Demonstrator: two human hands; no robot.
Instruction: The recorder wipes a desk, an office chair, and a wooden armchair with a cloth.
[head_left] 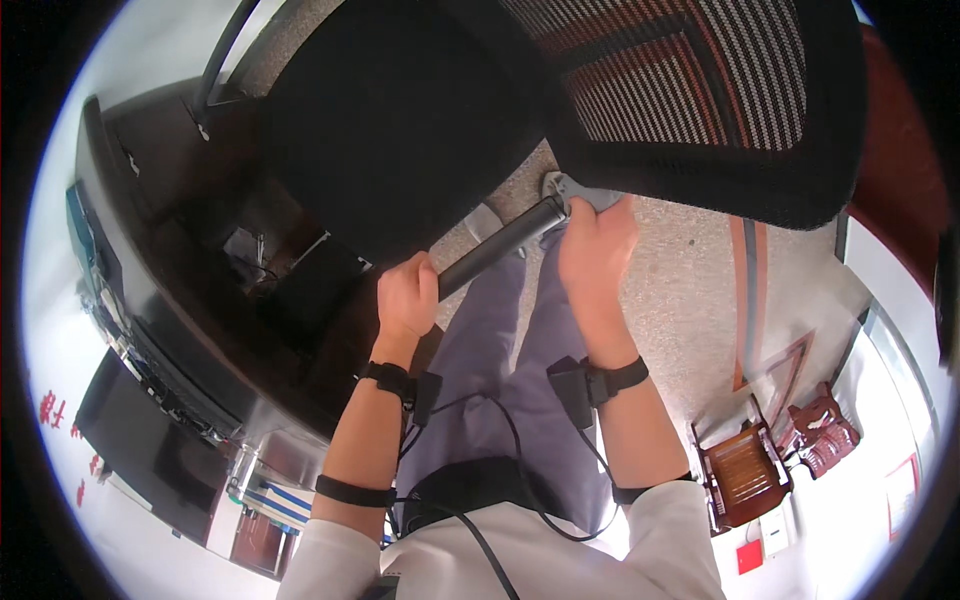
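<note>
Office, dark desk (pixel 165 285), black monitor (pixel 145 445), mesh-backed chair (pixel 500 100), wooden armchair (pixel 745 475)

White shirt (pixel 545 568), black wrist straps (pixel 622 378), cables (pixel 515 440), purplish trousers (pixel 480 325).

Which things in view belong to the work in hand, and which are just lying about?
In use:
- Dark bar, gripped by the left hand
- Grey item, kind unclear, in the right hand at the bar's far end
- Probably the black mesh-backed chair beyond; any join to the bar is unclear

Just around:
- Dark screen
- Wooden chair
</note>
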